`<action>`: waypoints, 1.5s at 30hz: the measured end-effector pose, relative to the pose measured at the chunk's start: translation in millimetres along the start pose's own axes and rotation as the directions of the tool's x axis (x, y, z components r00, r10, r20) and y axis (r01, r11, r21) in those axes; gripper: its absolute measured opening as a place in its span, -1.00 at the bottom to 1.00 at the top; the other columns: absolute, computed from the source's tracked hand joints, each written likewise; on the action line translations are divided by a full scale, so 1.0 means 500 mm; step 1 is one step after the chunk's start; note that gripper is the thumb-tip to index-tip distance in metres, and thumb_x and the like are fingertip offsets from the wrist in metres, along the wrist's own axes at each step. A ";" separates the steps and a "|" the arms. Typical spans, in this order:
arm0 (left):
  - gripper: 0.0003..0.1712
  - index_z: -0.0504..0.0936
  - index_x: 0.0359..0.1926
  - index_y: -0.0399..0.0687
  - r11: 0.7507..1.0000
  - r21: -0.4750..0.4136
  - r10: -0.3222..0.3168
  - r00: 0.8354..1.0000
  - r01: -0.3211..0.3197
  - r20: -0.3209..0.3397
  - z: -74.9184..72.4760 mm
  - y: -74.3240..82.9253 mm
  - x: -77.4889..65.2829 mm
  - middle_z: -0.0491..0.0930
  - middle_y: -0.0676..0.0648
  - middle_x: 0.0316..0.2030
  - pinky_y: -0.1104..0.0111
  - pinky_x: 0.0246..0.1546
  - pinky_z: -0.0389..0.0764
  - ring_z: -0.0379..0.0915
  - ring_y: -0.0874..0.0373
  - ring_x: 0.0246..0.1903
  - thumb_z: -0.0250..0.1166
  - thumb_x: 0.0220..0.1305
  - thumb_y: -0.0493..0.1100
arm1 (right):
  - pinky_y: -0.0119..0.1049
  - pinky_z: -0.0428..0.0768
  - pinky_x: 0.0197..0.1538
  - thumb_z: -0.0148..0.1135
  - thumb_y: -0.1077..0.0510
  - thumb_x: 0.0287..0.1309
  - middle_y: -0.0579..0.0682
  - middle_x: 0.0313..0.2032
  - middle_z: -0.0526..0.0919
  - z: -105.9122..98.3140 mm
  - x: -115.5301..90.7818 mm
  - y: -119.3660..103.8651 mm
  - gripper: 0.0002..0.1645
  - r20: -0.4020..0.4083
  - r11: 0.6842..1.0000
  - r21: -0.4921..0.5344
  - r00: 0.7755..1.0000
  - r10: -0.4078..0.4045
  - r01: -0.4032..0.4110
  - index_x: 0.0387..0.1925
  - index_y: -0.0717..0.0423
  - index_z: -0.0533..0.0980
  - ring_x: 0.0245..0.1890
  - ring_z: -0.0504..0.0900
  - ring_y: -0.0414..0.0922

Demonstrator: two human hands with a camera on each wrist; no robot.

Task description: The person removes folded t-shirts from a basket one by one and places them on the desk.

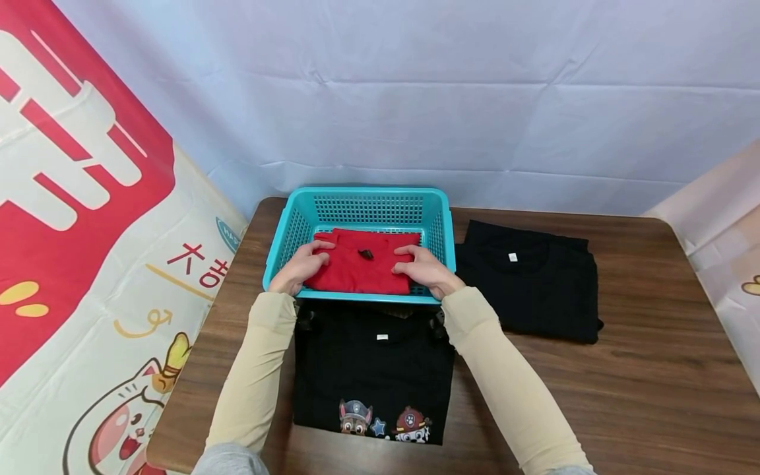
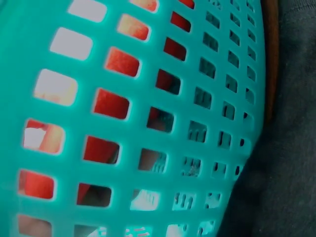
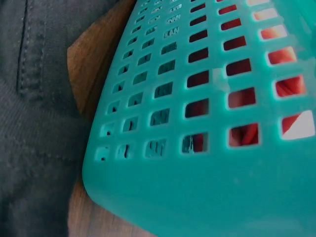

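A folded red T-shirt (image 1: 371,274) with a small dark mark near its collar lies inside a turquoise plastic basket (image 1: 368,192). My left hand (image 1: 303,266) reaches over the basket's near left corner and grips the shirt's left side, thumb and forefinger on top. On the opposite side my right hand (image 1: 429,269) holds the shirt's right edge in the same way. Both wrist views look at the basket's perforated wall (image 2: 133,128), with patches of red cloth (image 3: 242,98) behind the holes. The remaining fingers are mostly hidden.
In front of the basket lies a folded black T-shirt (image 1: 374,369) with cartoon dog faces. Another folded black T-shirt (image 1: 540,290) is right of the basket. All rest on a brown wooden table (image 1: 647,369), backed by a white cloth (image 1: 475,119) and a printed banner (image 1: 119,277) at left.
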State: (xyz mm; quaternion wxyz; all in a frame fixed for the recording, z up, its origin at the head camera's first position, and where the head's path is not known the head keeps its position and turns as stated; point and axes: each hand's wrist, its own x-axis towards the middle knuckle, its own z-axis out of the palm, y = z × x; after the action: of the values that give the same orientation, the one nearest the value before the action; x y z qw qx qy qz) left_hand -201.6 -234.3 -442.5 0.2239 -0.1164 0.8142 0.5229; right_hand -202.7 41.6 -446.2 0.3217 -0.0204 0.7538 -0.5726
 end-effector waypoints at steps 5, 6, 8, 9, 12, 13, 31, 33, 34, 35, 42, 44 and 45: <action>-0.48 0.32 0.35 0.05 1.000 -0.006 0.006 1.000 -0.006 -0.006 -0.003 -0.003 0.001 0.27 -0.15 0.23 0.29 -0.11 0.46 0.28 -0.02 0.07 0.03 0.38 -0.24 | -0.17 0.62 0.02 0.16 0.08 0.30 0.10 0.20 0.40 0.000 0.002 0.003 -0.32 0.018 0.999 0.043 1.000 -0.014 0.013 0.39 0.04 0.19 0.05 0.51 -0.02; -0.47 0.31 0.35 0.04 1.000 -0.006 0.008 1.000 -0.008 -0.010 -0.003 -0.003 0.001 0.26 -0.15 0.23 0.29 -0.11 0.46 0.28 -0.01 0.06 0.04 0.38 -0.24 | -0.19 0.65 -0.06 0.16 0.08 0.31 0.12 0.16 0.45 0.001 0.003 0.004 -0.33 0.018 0.998 0.056 1.000 -0.018 0.017 0.38 0.03 0.20 -0.03 0.56 -0.03; -0.46 0.31 0.35 0.03 1.000 -0.011 0.010 1.000 -0.010 -0.016 -0.004 -0.004 0.001 0.26 -0.15 0.23 0.30 -0.13 0.45 0.28 -0.01 0.05 0.04 0.36 -0.25 | -0.24 0.68 -0.20 0.16 0.09 0.31 0.14 0.07 0.53 0.003 0.006 0.005 -0.36 0.001 0.997 0.078 1.000 -0.027 0.026 0.36 0.03 0.23 -0.20 0.63 -0.08; -0.45 0.31 0.35 0.03 1.000 -0.015 0.011 1.000 -0.011 -0.019 -0.005 -0.004 0.001 0.26 -0.15 0.23 0.30 -0.13 0.44 0.28 -0.01 0.05 0.04 0.36 -0.26 | -0.26 0.68 -0.24 0.16 0.10 0.32 0.14 0.04 0.55 0.004 0.007 0.006 -0.38 -0.011 0.996 0.086 0.999 -0.032 0.033 0.35 0.03 0.25 -0.26 0.64 -0.10; -0.44 0.31 0.37 0.02 1.000 -0.030 0.007 1.000 -0.008 -0.021 -0.006 -0.004 0.002 0.26 -0.15 0.22 0.32 -0.14 0.44 0.28 0.00 0.04 0.05 0.35 -0.26 | -0.30 0.67 -0.27 0.15 0.14 0.32 0.15 0.00 0.58 0.007 0.010 0.006 -0.44 -0.054 0.993 0.111 0.998 -0.042 0.048 0.31 0.04 0.30 -0.37 0.65 -0.13; -0.44 0.31 0.37 0.02 0.999 -0.035 0.004 1.000 -0.005 -0.021 -0.007 -0.004 0.003 0.26 -0.15 0.22 0.32 -0.14 0.45 0.29 0.00 0.04 0.04 0.35 -0.26 | -0.31 0.67 -0.27 0.15 0.15 0.31 0.14 0.00 0.57 0.008 0.010 0.005 -0.45 -0.068 0.992 0.115 0.997 -0.045 0.053 0.30 0.05 0.31 -0.37 0.64 -0.13; -0.41 0.40 0.35 0.04 0.989 -0.148 0.013 1.000 -0.014 -0.005 -0.012 -0.008 0.008 0.32 -0.10 0.22 0.44 -0.29 0.48 0.34 0.05 0.00 0.02 0.28 -0.29 | -0.26 0.68 -0.11 0.12 0.24 0.28 0.09 0.26 0.35 0.004 0.013 0.000 -0.30 -0.082 0.972 0.227 0.996 -0.035 0.053 0.41 0.06 0.18 0.03 0.55 0.01; -0.45 0.42 0.34 0.06 0.988 -0.152 0.020 1.000 -0.021 -0.010 -0.013 -0.008 0.009 0.31 -0.08 0.24 0.45 -0.26 0.50 0.34 0.06 0.02 0.06 0.33 -0.23 | -0.26 0.68 -0.11 0.13 0.24 0.27 0.09 0.27 0.35 0.002 0.013 0.000 -0.28 -0.090 0.969 0.240 0.995 -0.043 0.063 0.42 0.06 0.17 0.06 0.54 0.02; -0.48 0.43 0.33 0.07 0.988 -0.155 0.021 1.000 -0.023 -0.014 -0.013 -0.008 0.009 0.31 -0.06 0.24 0.45 -0.24 0.52 0.34 0.08 0.04 0.10 0.34 -0.21 | -0.26 0.68 -0.10 0.14 0.24 0.26 0.09 0.27 0.35 0.002 0.014 0.000 -0.28 -0.092 0.968 0.242 0.995 -0.045 0.066 0.42 0.06 0.17 0.07 0.53 0.02; -0.50 0.44 0.32 0.07 0.987 -0.158 0.023 1.000 -0.025 -0.014 -0.014 -0.008 0.009 0.31 -0.06 0.24 0.45 -0.23 0.53 0.35 0.09 0.04 0.12 0.36 -0.18 | -0.26 0.68 -0.10 0.14 0.25 0.26 0.09 0.27 0.35 0.001 0.014 0.001 -0.28 -0.092 0.967 0.245 0.995 -0.045 0.067 0.42 0.05 0.18 0.08 0.52 0.03; -0.49 0.43 0.31 0.10 0.975 -0.217 0.053 0.999 -0.050 0.005 -0.016 -0.010 0.009 0.36 -0.08 0.21 0.44 -0.19 0.61 0.49 0.11 -0.07 0.21 0.35 -0.16 | -0.23 0.67 -0.06 0.15 0.25 0.25 0.06 0.27 0.32 -0.004 0.016 0.004 -0.30 -0.087 0.960 0.269 0.995 -0.057 0.079 0.40 -0.10 0.24 0.15 0.46 0.06; -0.49 0.44 0.30 0.13 0.967 -0.246 0.065 0.998 -0.061 0.006 -0.017 -0.011 0.009 0.38 -0.07 0.19 0.42 -0.19 0.63 0.52 0.12 -0.10 0.22 0.34 -0.16 | -0.23 0.66 -0.04 0.15 0.24 0.25 0.06 0.29 0.31 -0.005 0.018 0.004 -0.29 -0.087 0.958 0.272 0.994 -0.071 0.093 0.40 -0.12 0.24 0.18 0.44 0.06; -0.49 0.44 0.30 0.15 0.964 -0.258 0.073 0.997 -0.069 0.005 -0.018 -0.011 0.009 0.38 -0.06 0.18 0.41 -0.19 0.64 0.53 0.13 -0.11 0.23 0.34 -0.16 | -0.23 0.65 -0.03 0.15 0.24 0.25 0.06 0.29 0.31 -0.006 0.018 0.004 -0.29 -0.086 0.957 0.272 0.993 -0.079 0.100 0.40 -0.12 0.24 0.19 0.42 0.06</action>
State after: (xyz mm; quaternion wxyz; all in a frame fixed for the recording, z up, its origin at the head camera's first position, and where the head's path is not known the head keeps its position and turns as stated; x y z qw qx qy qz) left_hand -205.4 -244.8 -445.7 0.1939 -0.1115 0.7412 0.6329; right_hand -210.9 41.2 -451.6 0.2670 0.0118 0.6763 -0.6864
